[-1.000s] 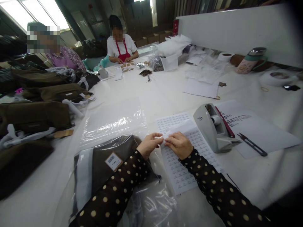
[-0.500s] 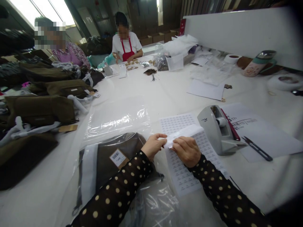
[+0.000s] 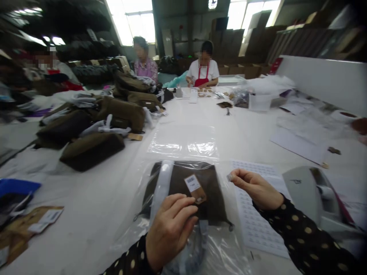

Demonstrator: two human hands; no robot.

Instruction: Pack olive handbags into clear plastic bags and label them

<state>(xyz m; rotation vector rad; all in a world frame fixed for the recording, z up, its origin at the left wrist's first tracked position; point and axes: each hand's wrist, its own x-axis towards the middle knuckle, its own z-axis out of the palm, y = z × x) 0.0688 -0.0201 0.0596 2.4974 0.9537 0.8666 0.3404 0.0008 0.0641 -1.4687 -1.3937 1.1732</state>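
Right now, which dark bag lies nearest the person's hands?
The dark bag in clear plastic, tag showing, by the left hand; the other bags lie farther off, to the left.

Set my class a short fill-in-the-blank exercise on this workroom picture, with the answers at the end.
1. The hand pinching the small pale piece is the wearer's ____ one.
2. The brown bag in front lies under clear ____.
3. The black sleeves have pale polka ____.
4. Straight ahead, a co-worker wears an apron coloured ____.

Missing words: right; plastic; dots; red.
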